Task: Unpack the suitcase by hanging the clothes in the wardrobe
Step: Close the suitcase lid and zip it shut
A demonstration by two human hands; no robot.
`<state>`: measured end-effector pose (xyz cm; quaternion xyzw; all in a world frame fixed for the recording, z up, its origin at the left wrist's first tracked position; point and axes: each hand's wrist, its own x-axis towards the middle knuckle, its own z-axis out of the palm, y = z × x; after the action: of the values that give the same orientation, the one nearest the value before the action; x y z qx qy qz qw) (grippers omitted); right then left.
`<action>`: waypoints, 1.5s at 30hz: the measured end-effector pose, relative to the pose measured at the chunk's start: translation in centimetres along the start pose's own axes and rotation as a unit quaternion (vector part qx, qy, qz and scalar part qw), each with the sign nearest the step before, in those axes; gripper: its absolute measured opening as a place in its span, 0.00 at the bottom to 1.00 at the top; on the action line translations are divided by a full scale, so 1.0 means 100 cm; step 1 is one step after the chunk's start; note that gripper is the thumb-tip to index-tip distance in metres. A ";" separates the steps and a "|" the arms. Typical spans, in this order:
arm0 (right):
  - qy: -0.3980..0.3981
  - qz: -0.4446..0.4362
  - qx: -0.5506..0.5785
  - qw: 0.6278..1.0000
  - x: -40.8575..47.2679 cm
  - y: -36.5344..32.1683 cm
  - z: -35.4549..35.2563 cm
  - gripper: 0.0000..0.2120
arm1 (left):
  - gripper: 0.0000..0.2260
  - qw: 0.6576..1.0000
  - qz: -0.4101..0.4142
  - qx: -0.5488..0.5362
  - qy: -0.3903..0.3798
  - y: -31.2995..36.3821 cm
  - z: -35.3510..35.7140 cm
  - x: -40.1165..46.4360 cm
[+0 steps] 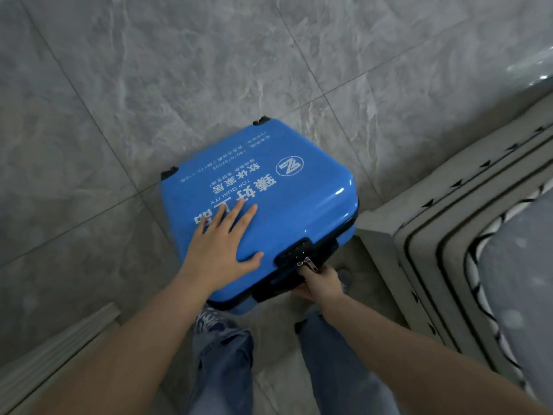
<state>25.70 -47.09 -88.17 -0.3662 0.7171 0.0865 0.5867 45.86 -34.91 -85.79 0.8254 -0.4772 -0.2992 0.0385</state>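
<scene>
Blue suitcase [281, 187]: lies flat and closed on the grey floor tiles [149, 70], beside the bed [478, 235].
Left hand [223, 242]: flat on the lid, fingers spread.
Right hand [320, 281]: pinches the zipper pull [303, 263].

Grey tiled floor [149, 85] (bed [508, 265] beside)

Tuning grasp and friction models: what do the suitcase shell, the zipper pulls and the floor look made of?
Suitcase shell: looks like hard glossy plastic, with sharp highlights and smooth printed lettering. Zipper pulls: seemingly metal, silver with a glint. Floor: likely polished stone-look tile, grey veining, straight grout lines.
</scene>
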 end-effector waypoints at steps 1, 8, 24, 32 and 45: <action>0.007 -0.015 -0.021 1.000 -0.007 -0.010 -0.007 0.08 | 0.39 0.999 -0.020 -0.026 0.002 0.006 -0.005 -0.002; 0.023 -0.181 -0.188 0.965 -0.041 -0.089 -0.034 0.13 | 0.34 0.940 -0.157 -0.301 0.034 0.036 -0.010 -0.010; 0.021 -0.435 -0.361 0.824 -0.050 -0.114 -0.013 0.24 | 0.22 0.593 -0.435 -0.671 0.093 0.088 0.015 -0.019; 0.066 -0.480 -0.353 0.800 -0.070 -0.095 0.013 0.13 | 0.30 0.610 -0.412 -0.673 0.078 0.087 0.016 -0.016; 0.057 -0.487 -0.572 0.658 -0.051 -0.121 0.017 0.10 | 0.48 0.605 -0.394 -0.688 0.078 0.087 0.020 -0.017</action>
<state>34.81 -52.67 -80.41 -0.9306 0.2770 0.1600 0.1777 37.55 -37.77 -83.58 0.6837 0.2453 -0.4600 0.5106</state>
